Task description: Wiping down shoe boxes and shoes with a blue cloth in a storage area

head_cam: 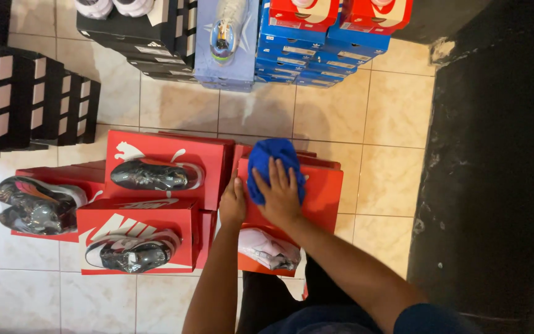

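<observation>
Seen from above, over a tiled floor (174, 105) crowded with stacked shoe boxes. Right hand (279, 192) spread flat, fingers apart, pressed on a bunched blue cloth (273, 158) atop an orange-red shoe box (322, 192) near the middle of the view. Left hand (233, 203) closed against that box's left edge, fingers curled down over the side (grip itself partly hidden, so hard to tell how tightly). Just below the hands, on the same stack, a pale pink shoe (269, 247) wrapped in clear film, partly covered by the right forearm. To the left, touching the central stack, more red boxes: one bearing a dark wrapped shoe (156, 175), another nearer the viewer bearing a black and white wrapped shoe (132, 250), and farther left a multicoloured wrapped shoe (38, 204) on a lower red box. Up top, well apart from the hands, a stack of blue boxes (307, 62) capped with red lids, a pale blue stack with a light shoe (225, 31) on it, and black boxes (137, 43) beside. More black boxes with white labels (26, 105) at the far left. Dark floor strip (489, 185) along the right.
</observation>
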